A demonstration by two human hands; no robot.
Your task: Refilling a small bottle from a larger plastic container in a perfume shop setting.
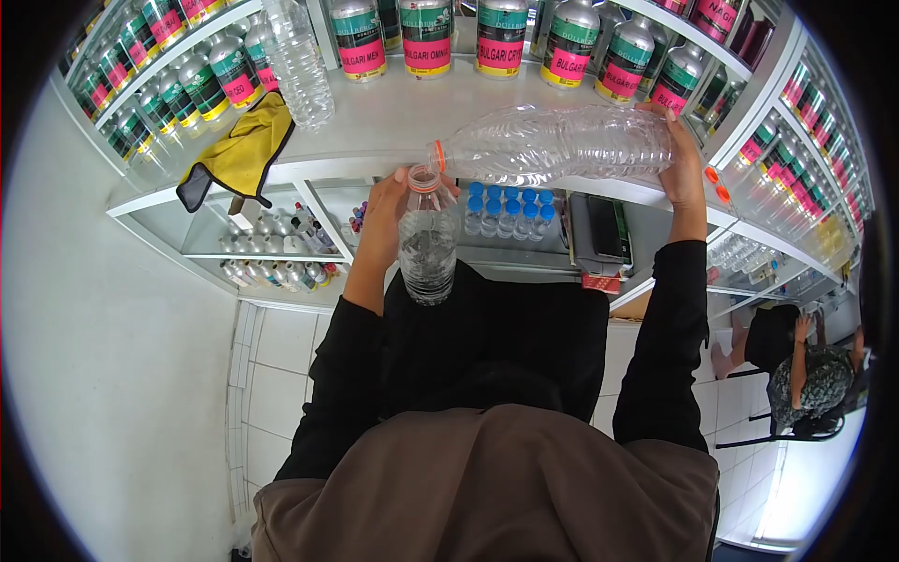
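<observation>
My left hand point(385, 211) grips a small clear plastic bottle point(428, 242) by its upper part, in front of the counter edge. The small bottle is uncapped, with an orange ring at its neck, and holds some clear liquid. A large clear plastic bottle point(555, 144) lies almost level over the counter, held near its base by my right hand point(680, 158). Its mouth, with an orange ring, meets the rim of the small bottle from the right. Whether liquid runs between the two mouths cannot be made out.
On the white counter point(379, 119) stand another clear plastic bottle point(298, 70), a yellow cloth point(242, 151) hanging over the edge, two orange caps point(717, 184) and labelled metal bottles point(425, 42). Below are small blue-capped bottles point(509, 211) and a black phone point(605, 225). Another person point(808, 379) sits at right.
</observation>
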